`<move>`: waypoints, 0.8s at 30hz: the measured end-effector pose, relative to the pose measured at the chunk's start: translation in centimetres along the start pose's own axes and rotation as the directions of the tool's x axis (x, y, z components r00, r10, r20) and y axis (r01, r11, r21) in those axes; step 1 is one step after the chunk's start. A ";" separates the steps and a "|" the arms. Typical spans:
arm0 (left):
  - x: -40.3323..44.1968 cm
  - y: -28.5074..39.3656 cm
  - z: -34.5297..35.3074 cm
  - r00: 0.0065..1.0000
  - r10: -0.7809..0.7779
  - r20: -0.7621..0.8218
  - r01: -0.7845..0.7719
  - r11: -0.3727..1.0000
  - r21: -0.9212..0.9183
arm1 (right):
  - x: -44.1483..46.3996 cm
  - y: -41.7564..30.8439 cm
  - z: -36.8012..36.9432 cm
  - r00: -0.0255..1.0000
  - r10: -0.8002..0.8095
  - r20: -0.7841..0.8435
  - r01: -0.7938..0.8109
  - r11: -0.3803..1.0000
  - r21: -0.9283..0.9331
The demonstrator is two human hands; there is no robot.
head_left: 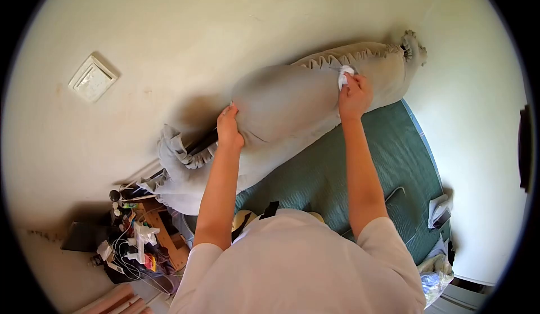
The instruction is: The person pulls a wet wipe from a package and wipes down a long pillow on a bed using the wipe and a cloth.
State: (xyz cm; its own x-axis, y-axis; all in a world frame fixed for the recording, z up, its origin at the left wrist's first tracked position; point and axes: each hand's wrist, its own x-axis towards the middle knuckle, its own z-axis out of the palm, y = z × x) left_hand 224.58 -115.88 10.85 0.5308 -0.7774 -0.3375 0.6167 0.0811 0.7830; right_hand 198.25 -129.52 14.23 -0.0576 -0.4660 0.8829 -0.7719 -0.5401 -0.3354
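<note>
A grey-beige fabric cover (292,103) with gathered, ruffled edges lies over a long padded shape, likely a headboard, against the wall. My left hand (229,126) is closed at the near left end of its smooth padded part, thumb and fingers at the fabric edge. Farther right, my right hand (354,95) pinches a crumpled white tissue or cloth (345,76) against the upper part of the cover, just below the ruffle. The fingertips of the right hand are partly hidden by the white piece.
Below the cover spreads a dark green quilted bed surface (388,145). A cluttered wooden stand (166,238) with cables is at lower left. On the wall sits a light switch (93,77). Folded grey cloth (439,210) and a plastic bag (436,277) lie along the right side.
</note>
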 end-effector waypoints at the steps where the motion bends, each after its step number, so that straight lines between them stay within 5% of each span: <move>1: 0.2 0.1 0.3 0.999 -0.038 -0.016 0.038 0.999 0.007 | -1.0 -1.0 0.7 1.000 -0.003 0.001 0.003 1.000 0.002; 3: 0.3 0.4 0.7 0.999 -0.032 -0.003 0.032 0.999 -0.001 | -4.0 -8.2 1.5 0.963 0.255 0.083 -0.267 0.883 0.385; 4: 0.1 0.3 0.5 0.999 -0.034 0.006 0.034 0.999 0.001 | -5.8 -12.0 1.5 0.889 0.206 0.409 -0.346 0.887 0.305; 5: 0.8 -0.1 -0.6 0.999 -0.035 0.000 0.035 0.999 0.007 | -7.2 -14.8 1.2 0.711 0.156 0.686 -0.395 0.895 0.206; 6: 2.3 -0.9 -2.1 0.993 -0.051 0.105 0.059 0.996 -0.069 | -8.5 -15.5 1.1 0.710 0.160 0.686 -0.399 0.894 0.205; 8: 2.7 -0.9 -1.9 0.974 -0.055 0.222 0.088 0.985 -0.145 | -10.8 -15.4 2.0 0.825 -0.149 0.545 -0.251 0.767 0.590; 10: 0.4 0.5 -0.2 0.999 -0.036 0.016 0.037 0.997 -0.062 | -8.2 -8.1 3.7 0.872 -0.095 0.481 -0.038 0.965 0.258; 11: 0.1 0.5 -0.4 0.999 -0.041 0.013 0.042 0.997 -0.063 | -4.9 -5.3 1.9 0.859 -0.031 0.511 -0.099 0.969 0.226; 12: 0.3 0.5 -0.1 0.999 -0.032 0.002 0.032 0.998 -0.054 | -3.4 -2.4 0.1 0.917 -0.124 0.379 0.108 0.992 0.064; 13: 0.3 0.4 0.0 1.000 -0.025 -0.011 0.025 0.999 -0.047 | -3.2 -2.5 -0.1 0.915 -0.129 0.383 0.114 0.991 0.062; 15: 0.7 -0.2 -0.1 0.999 -0.026 -0.023 0.025 0.998 -0.058 | -3.2 -2.8 -0.2 0.978 0.197 0.068 -0.201 0.978 0.056; 17: 1.2 -0.4 -0.3 0.999 -0.017 -0.034 0.015 0.998 -0.057 | -7.6 -8.3 2.3 0.981 0.119 0.156 -0.145 0.975 0.168; 18: 1.2 -0.4 -0.4 0.999 -0.005 -0.044 0.003 0.999 -0.036 | -8.6 -11.4 1.7 0.911 -0.193 0.364 0.155 0.979 0.130; 19: 1.2 -0.3 -0.5 0.999 0.006 -0.050 -0.006 1.000 -0.013 | -10.6 -14.7 1.3 0.816 -0.325 0.479 0.195 0.934 0.300; 20: 0.9 -0.3 -0.6 0.999 0.002 -0.048 -0.002 1.000 -0.005 | -10.3 -14.5 1.0 0.819 -0.315 0.480 0.187 0.937 0.297; 22: 0.6 0.4 -0.5 0.999 -0.047 -0.011 0.047 0.999 -0.028 | -8.1 -12.9 1.1 0.625 -0.081 0.777 -0.230 0.931 0.282; 23: 0.3 0.8 -0.2 0.999 -0.041 -0.013 0.041 0.999 -0.030 | -7.5 -8.7 2.8 0.862 -0.107 0.495 0.002 0.978 0.208; 24: -0.3 1.1 0.2 0.999 -0.031 0.021 0.031 0.999 -0.016 | -4.8 -4.4 2.2 0.858 -0.294 0.422 0.345 0.937 -0.048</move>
State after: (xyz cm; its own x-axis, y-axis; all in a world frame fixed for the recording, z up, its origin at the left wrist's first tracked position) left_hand 225.00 -115.70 11.93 0.4993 -0.7925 -0.3502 0.6417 0.0667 0.7640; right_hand 203.38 -126.48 10.78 0.4446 -0.5368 0.7170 -0.7739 -0.6333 0.0057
